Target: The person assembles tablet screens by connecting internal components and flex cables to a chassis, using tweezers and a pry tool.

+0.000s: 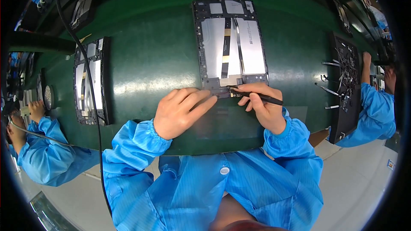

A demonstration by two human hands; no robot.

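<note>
An opened tablet with a black frame and silver inner plates lies on the green work table, its long side running away from me. Down its middle run a black-and-gold flat flex cable and a thinner dark strip. My left hand rests with fingers stretched over the near left corner of the frame. Between the fingers of my right hand is a pair of black tweezers, tips pointing left at the tablet's near edge. What the tips touch is too small to tell.
Another opened tablet lies at the left, crossed by a hanging black cable. At the right, a black tray bears many small dark parts and metallic strips. People in blue sleeves sit at both sides, one sleeve left, another right.
</note>
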